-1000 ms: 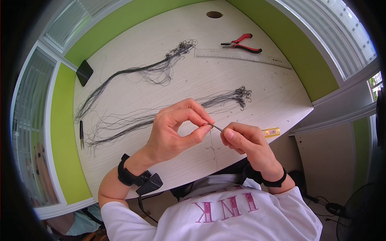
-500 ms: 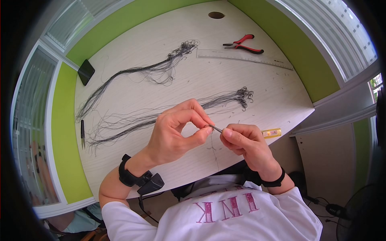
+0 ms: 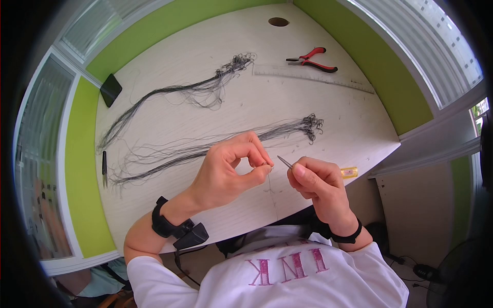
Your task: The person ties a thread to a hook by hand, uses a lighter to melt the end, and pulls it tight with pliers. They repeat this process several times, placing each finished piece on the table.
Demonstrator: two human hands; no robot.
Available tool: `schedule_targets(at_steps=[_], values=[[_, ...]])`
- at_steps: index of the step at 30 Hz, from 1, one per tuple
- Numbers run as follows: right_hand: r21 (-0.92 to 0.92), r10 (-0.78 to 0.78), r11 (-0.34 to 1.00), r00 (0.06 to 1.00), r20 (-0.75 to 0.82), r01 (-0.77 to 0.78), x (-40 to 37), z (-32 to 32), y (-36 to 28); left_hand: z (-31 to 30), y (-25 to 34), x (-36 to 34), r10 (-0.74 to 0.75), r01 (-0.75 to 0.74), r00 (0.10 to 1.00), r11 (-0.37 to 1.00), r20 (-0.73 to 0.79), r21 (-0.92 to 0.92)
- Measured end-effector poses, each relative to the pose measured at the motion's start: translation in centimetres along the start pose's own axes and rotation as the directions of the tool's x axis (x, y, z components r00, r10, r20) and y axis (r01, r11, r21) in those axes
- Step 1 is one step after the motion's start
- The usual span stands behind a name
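Note:
My left hand (image 3: pixel 228 167) pinches a thin line (image 3: pixel 270 187) between thumb and forefinger, and the line hangs down in front of the desk edge. A tiny dark piece shows at those fingertips, too small to make out. My right hand (image 3: pixel 319 187) is closed around a slim pointed metal tool (image 3: pixel 284 161). Its tip points at the left fingertips, a small gap away; the rest is hidden in the fist. Behind my left hand lies a bundle of dark lines (image 3: pixel 277 131) ending in several fish hooks (image 3: pixel 311 127).
Farther back lies a second bundle of hooked lines (image 3: pixel 179 88). Red-and-black pliers (image 3: pixel 313 60) and a clear ruler (image 3: pixel 313 77) are at the back right. Black-handled snips (image 3: pixel 105 167) and a dark flat object (image 3: pixel 110 91) lie left. A yellow item (image 3: pixel 349 172) sits beyond my right hand.
My right hand has moved right and slightly down, drawing the metal tool's tip away from the left fingertips. My left hand keeps its pinch and has barely moved.

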State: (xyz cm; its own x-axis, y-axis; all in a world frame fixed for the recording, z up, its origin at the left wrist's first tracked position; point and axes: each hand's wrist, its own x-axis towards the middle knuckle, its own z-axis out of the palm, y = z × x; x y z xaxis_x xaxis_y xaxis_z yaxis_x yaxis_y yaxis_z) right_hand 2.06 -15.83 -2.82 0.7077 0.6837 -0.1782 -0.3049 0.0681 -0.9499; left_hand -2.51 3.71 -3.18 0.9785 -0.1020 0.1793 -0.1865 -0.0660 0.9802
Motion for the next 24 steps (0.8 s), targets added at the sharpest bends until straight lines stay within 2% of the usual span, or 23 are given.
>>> schedule_targets(at_steps=[2, 3, 4, 5, 7, 8, 9, 11, 12, 16, 18, 19, 21, 22, 23, 24], values=[[0.061, -0.028, 0.998, 0.997, -0.069, 0.032, -0.2, -1.2, -0.5, 0.0, 0.1, 0.0, -0.009, 0.009, 1.0, 1.0, 0.006, 0.002], [-0.016, -0.101, 0.995, 0.984, -0.145, 0.099, -0.1, -1.7, -0.9, 0.0, 0.4, 0.1, -0.006, 0.006, 1.0, 1.0, -0.002, -0.007], [-0.275, -0.25, 0.944, 0.939, -0.238, 0.181, 0.1, -2.3, -0.9, -0.1, 0.6, 0.1, -0.003, 0.003, 1.0, 1.0, -0.011, -0.017], [-0.522, -0.41, 0.824, 0.866, -0.284, 0.219, 0.4, -3.0, -0.8, -0.1, 0.5, 0.2, -0.003, 0.003, 1.0, 1.0, -0.012, -0.018], [-0.866, -0.574, 0.498, 0.762, -0.299, 0.036, 0.9, -4.7, -1.3, 0.0, 0.4, 0.3, -0.012, 0.012, 1.0, 1.0, -0.014, -0.016], [-0.906, -0.551, 0.409, 0.76, -0.345, -0.114, 1.0, -5.8, -1.4, 0.0, 0.3, 0.3, -0.01, 0.009, 1.0, 1.0, -0.015, -0.02], [-0.907, -0.553, 0.405, 0.76, -0.343, -0.115, 1.1, -6.9, -1.1, -0.1, 0.0, 0.4, 0.025, -0.026, 1.0, 1.0, -0.008, -0.014], [-0.964, -0.659, 0.207, 0.705, -0.262, -0.165, 1.2, -8.9, -0.2, -0.1, -0.2, 0.5, 0.061, -0.061, 0.998, 0.998, 0.001, -0.009], [-0.961, -0.585, 0.181, 0.763, -0.275, -0.207, 1.0, -9.5, -0.2, -0.1, -0.2, 0.5, 0.041, -0.04, 0.999, 0.997, 0.011, -0.062], [-0.964, -0.592, 0.116, 0.763, -0.26, -0.239, 1.3, -10.0, 0.2, 0.0, -0.2, 0.5, -0.003, 0.006, 1.0, 0.987, 0.021, -0.159], [-0.952, -0.744, -0.209, 0.668, 0.007, -0.223, 1.5, -9.9, 0.0, 0.1, -0.2, 0.5, -0.013, 0.018, 0.999, 0.987, 0.029, -0.161], [-0.952, -0.744, -0.207, 0.668, 0.004, -0.225, 1.5, -9.4, -0.3, 0.1, -0.1, 0.5, -0.019, 0.025, 0.999, 0.986, 0.033, -0.164], [-0.999, -0.83, -0.043, 0.555, 0.054, 0.031, 1.9, -7.2, -1.1, 0.1, -0.2, 0.5, -0.02, 0.028, 0.999, 0.986, 0.048, -0.163], [-0.949, -0.81, 0.197, 0.586, -0.016, 0.246, 1.8, -5.7, -1.1, 0.2, -0.2, 0.5, -0.023, 0.033, 0.998, 0.986, 0.063, -0.163], [-0.835, -0.734, 0.377, 0.679, -0.005, 0.402, 1.4, -4.2, -1.4, 0.2, -0.2, 0.5, -0.027, 0.038, 0.997, 0.986, 0.068, -0.164], [-0.736, -0.68, 0.456, 0.73, 0.074, 0.499, 1.3, -3.0, -1.7, 0.2, -0.1, 0.5, -0.034, 0.047, 0.996, 0.986, 0.085, -0.161]])
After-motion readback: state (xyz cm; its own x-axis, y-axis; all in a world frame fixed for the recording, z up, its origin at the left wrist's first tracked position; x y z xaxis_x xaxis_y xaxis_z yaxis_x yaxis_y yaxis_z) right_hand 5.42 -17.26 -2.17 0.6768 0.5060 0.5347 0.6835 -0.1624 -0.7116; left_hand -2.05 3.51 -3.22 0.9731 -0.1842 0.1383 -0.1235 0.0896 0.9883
